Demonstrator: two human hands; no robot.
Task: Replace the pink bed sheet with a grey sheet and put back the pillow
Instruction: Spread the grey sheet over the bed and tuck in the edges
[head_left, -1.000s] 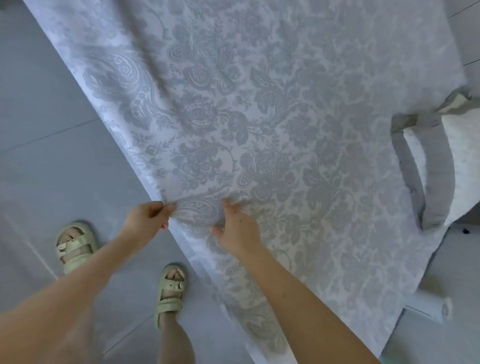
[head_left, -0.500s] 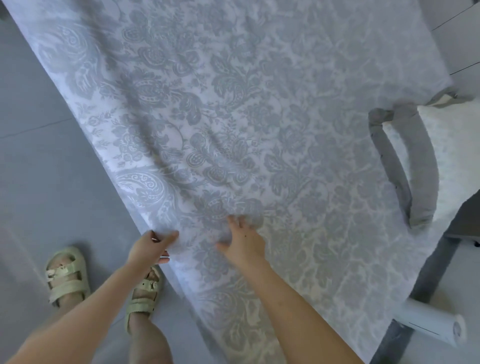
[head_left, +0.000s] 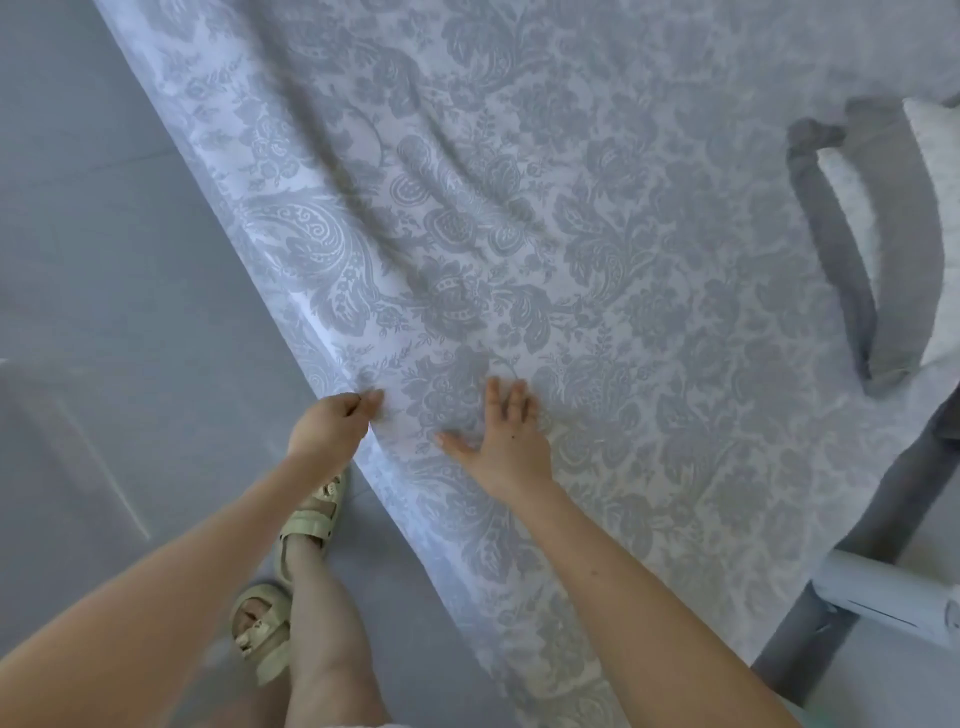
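Observation:
The grey sheet (head_left: 597, 218), pale with a grey paisley and flower pattern, lies spread over the bed and fills most of the view. Soft wrinkles run across its middle. My left hand (head_left: 330, 428) pinches the sheet's near edge where it drops off the side of the bed. My right hand (head_left: 501, 441) lies flat on top of the sheet with straight, spread fingers, just right of the left hand. A white pillow with a grey border (head_left: 883, 249) rests on the sheet at the right edge of the view. No pink sheet is visible.
Grey tiled floor (head_left: 114, 322) runs along the bed's left side, where my feet in pale green sandals (head_left: 311, 519) stand close to the edge. At the lower right, beside the bed's end, a white cylindrical object (head_left: 893, 603) sits next to a dark grey strip.
Both hands have slid along the sheet's edge while my view shifted. My right hand's fingers have flattened and spread on the fabric. My feet have stepped closer together by the bed.

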